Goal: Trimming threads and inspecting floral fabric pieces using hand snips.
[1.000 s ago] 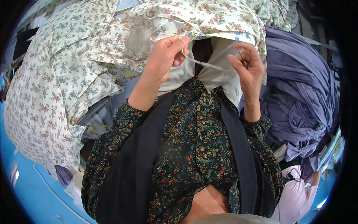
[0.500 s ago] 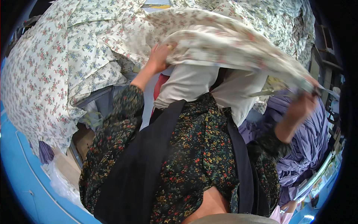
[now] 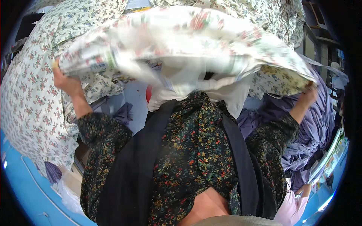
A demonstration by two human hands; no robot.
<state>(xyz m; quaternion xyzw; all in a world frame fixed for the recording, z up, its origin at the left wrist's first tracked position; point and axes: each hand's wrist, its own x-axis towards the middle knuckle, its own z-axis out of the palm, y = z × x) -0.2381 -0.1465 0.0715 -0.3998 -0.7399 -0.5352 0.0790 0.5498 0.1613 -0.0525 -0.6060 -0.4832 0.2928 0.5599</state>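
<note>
Cloth (image 3: 192,39) was gripped at opposite ends by closed left hand (image 3: 68,82) and closed, indistinct right hand (image 3: 309,95); its middle was blurred.

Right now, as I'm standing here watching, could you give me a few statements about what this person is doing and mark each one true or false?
1. The left hand grips one end of a white floral cloth. True.
2. Only one hand is holding the cloth. False: the right hand grips its other end.
3. The cloth is folded into a neat square. False: it is spread out in an arch between the two hands, partly blurred.
4. Purple fabric is heaped on the person's right. True.
5. The person's top is plain white. False: the shirt is dark with small flowers.
</note>
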